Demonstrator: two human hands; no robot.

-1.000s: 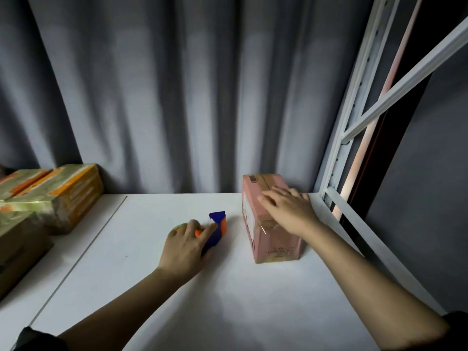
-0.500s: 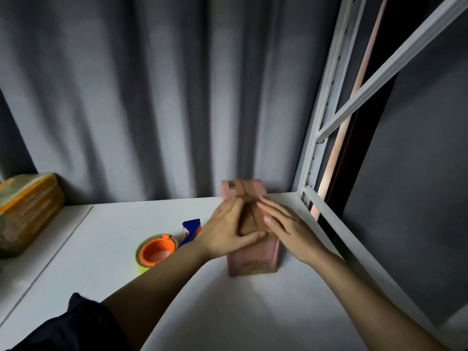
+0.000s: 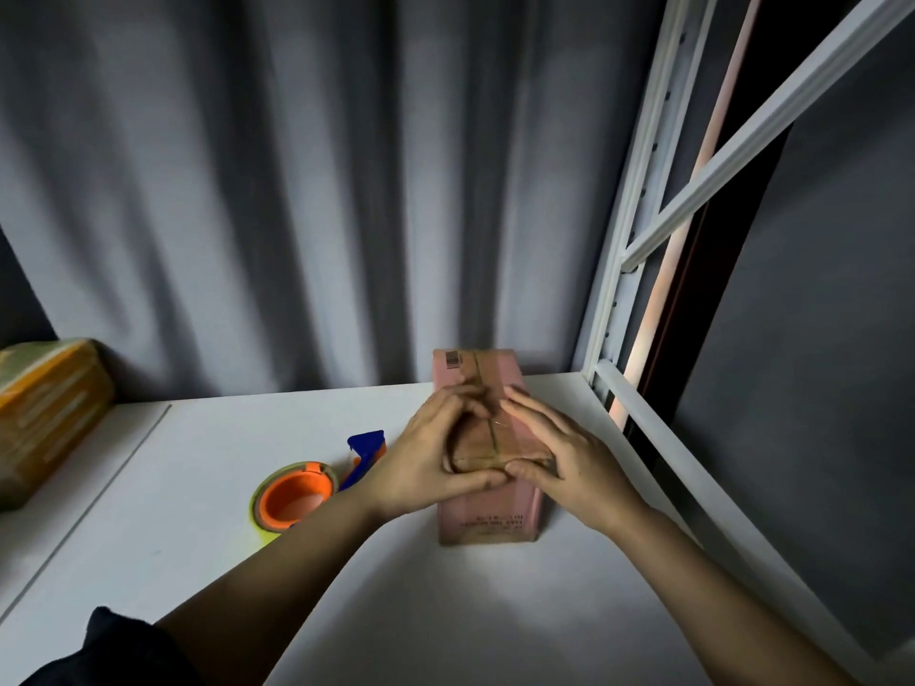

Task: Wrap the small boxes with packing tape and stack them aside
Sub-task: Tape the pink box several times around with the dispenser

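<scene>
While both hands press on top of the small pink cardboard box [image 3: 487, 507] standing on the white tabletop [image 3: 396, 611], the taping step looks to be finishing. The left hand [image 3: 426, 458] and right hand [image 3: 569, 462] lie on the box with fingers fairly straight, each grip flattening brown tape rather than pinching. Next, I judge, comes lifting the box aside, or reaching for the orange-cored tape dispenser [image 3: 297, 497] just left of the box.

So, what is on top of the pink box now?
Both hands lie on the pink box: the left hand and the right hand press on brown tape along its top. A barcode label shows at the far end. The top under the hands is hidden.
</scene>
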